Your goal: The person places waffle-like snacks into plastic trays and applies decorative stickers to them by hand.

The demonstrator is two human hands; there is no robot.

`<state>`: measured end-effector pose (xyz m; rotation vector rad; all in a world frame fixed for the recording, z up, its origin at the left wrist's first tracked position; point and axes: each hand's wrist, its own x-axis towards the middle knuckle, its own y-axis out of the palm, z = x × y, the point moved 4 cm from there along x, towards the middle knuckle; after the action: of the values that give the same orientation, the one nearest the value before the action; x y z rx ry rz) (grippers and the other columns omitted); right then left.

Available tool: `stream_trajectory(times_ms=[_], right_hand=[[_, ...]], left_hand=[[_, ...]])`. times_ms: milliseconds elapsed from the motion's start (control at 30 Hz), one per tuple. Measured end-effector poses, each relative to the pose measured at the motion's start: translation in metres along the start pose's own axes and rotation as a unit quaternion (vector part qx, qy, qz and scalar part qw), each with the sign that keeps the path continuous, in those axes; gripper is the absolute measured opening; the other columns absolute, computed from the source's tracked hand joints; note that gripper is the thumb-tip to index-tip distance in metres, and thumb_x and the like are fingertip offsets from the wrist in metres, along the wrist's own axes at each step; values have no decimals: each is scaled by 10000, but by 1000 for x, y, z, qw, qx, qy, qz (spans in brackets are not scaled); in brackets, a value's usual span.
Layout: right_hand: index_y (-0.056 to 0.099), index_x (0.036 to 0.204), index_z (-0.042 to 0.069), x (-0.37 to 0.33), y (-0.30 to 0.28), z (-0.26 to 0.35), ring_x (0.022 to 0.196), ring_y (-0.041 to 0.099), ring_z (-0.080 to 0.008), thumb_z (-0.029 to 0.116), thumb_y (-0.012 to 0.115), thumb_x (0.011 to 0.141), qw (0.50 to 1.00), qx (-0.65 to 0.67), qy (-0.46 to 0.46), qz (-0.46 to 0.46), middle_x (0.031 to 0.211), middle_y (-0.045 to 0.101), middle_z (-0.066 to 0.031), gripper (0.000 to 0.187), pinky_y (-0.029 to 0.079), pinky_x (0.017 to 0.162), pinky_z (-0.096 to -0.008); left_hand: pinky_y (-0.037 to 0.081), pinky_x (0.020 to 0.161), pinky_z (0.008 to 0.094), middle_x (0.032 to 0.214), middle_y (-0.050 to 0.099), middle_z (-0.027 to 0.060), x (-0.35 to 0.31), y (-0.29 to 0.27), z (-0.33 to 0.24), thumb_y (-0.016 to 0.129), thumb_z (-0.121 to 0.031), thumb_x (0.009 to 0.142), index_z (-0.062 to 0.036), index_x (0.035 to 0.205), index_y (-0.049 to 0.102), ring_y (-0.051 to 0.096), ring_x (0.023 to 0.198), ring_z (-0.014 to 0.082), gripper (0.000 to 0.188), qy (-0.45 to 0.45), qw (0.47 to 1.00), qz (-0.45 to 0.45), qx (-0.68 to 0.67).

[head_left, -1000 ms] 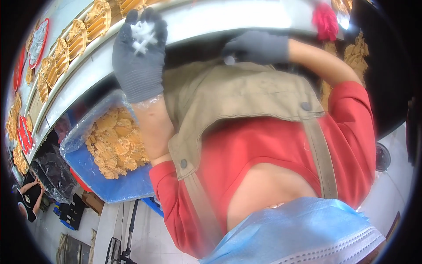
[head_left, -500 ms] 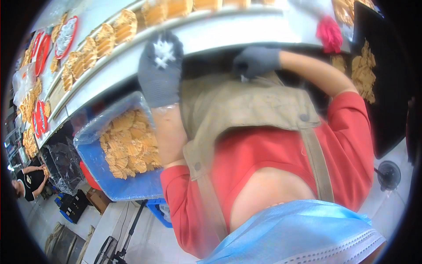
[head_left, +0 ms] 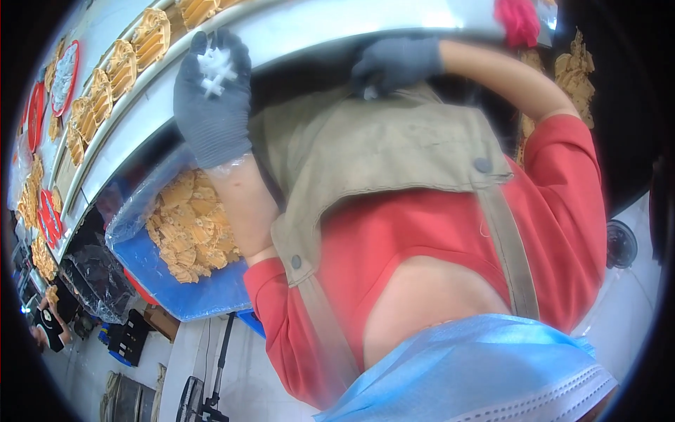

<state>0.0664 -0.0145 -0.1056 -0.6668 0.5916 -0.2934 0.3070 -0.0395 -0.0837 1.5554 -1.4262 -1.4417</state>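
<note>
My left hand (head_left: 212, 116), in a dark grey knit glove, is held palm up by the edge of a white work line. A small heap of white cross-shaped pieces (head_left: 216, 72) lies in the palm, with the fingers partly curled round it. My right hand (head_left: 397, 65), gloved the same way, is closed above my lap, near the olive apron (head_left: 394, 151). A tiny white piece (head_left: 370, 92) shows at its fingertips; its exact shape is blurred. Several tan ridged moulded parts (head_left: 121, 69) stand in a row along the line, beyond my left hand.
Beside my left forearm stands a blue bin (head_left: 169, 295) lined with clear plastic and heaped with tan parts (head_left: 193, 228). Red-rimmed trays (head_left: 49, 211) lie at far left. A pink cloth (head_left: 518, 21) is at upper right. Another person (head_left: 50, 327) and a fan (head_left: 190, 401) are at lower left.
My left hand has moved left along the line with the white pieces still in its palm. My right hand has shifted slightly left and up. The surroundings have shifted left in view.
</note>
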Motion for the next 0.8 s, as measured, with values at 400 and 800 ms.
stream_trajectory(times_ms=[400, 800], right_hand=[[637, 878, 46, -11, -32, 22, 749, 584, -321, 262, 654, 766, 997, -64, 31, 10, 797, 612, -169, 243, 468, 699, -418], [582, 1013, 46, 36, -214, 58, 827, 589, -257, 255, 566, 855, 968, -78, -32, -238, 924, 627, -119, 263, 460, 786, -354]], left_hand=[[524, 847, 420, 994, 551, 188, 1, 22, -2, 503, -95, 901, 83, 1109, 519, 563, 933, 289, 274, 8, 999, -4, -38], [543, 742, 377, 1004, 558, 159, 12, 82, -29, 583, -139, 874, -20, 1102, 550, 573, 896, 269, 259, -47, 997, -36, 45]])
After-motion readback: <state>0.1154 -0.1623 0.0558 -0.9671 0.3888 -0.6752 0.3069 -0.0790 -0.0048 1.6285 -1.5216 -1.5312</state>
